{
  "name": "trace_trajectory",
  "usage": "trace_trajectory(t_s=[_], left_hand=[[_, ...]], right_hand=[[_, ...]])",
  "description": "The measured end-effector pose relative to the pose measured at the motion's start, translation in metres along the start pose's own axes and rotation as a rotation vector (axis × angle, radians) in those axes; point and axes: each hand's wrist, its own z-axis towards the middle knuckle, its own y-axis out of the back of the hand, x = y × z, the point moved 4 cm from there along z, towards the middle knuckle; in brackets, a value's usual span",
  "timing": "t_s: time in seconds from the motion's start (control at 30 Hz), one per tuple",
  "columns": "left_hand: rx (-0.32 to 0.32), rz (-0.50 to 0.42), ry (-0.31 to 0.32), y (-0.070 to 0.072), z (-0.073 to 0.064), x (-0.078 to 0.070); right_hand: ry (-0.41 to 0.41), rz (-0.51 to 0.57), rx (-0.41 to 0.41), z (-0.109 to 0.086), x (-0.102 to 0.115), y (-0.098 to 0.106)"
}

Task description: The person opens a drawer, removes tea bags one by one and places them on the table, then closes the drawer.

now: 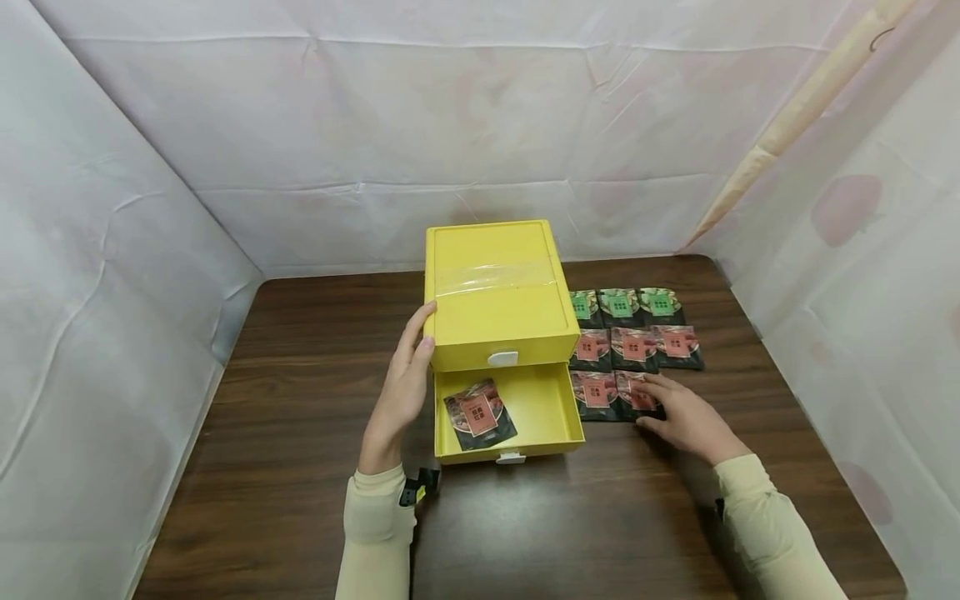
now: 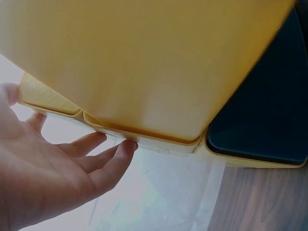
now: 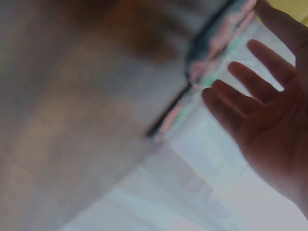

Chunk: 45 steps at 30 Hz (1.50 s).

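Note:
A yellow two-drawer box (image 1: pixel 495 292) stands on the table with its lower drawer (image 1: pixel 543 408) pulled out. One black pouch with a red label (image 1: pixel 480 414) lies tilted in that drawer. My left hand (image 1: pixel 401 387) rests against the box's left side, its thumb by the front corner; in the left wrist view the fingers (image 2: pixel 113 168) are loosely bent along the box's side. With fingers spread, my right hand (image 1: pixel 686 417) reaches over a red-labelled pouch (image 1: pixel 637 396) at the right end of the nearest row, fingertips on it and thumb by its lower edge.
Right of the box, more pouches lie in rows: green-labelled ones (image 1: pixel 620 307) at the back, red-labelled ones (image 1: pixel 633 346) in front. The upper drawer (image 1: pixel 450 360) is closed. White cloth walls (image 1: pixel 375 150) surround the dark wooden table (image 1: pixel 300 433).

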Motion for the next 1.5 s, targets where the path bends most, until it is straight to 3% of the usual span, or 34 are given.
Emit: trace_trajectory(t_s=[0.33,0.5,0.83,1.1,1.33,1.5], left_hand=[[-0.005,0.028,-0.013,0.0,-0.001,-0.002],[-0.004,0.034,-0.011,0.0,-0.001,-0.002],[-0.004,0.035,-0.006,0.0,-0.001,0.0],[-0.009,0.024,-0.025,0.0,0.002,0.0],[-0.015,0.044,-0.011,0.0,0.002,-0.001],[-0.005,0.036,-0.018,0.0,0.002,-0.001]], right_hand=[[-0.057,-0.041,0.025,-0.007,0.038,0.065],[0.011,-0.058,-0.048,-0.007,0.069,0.094],[0.216,-0.081,-0.195,0.002,0.139,0.129],[0.451,-0.088,-0.261,0.011,0.196,0.127],[0.587,-0.164,-0.183,0.02,0.241,0.099],[0.646,-0.222,-0.14,0.028,0.258,0.076]])
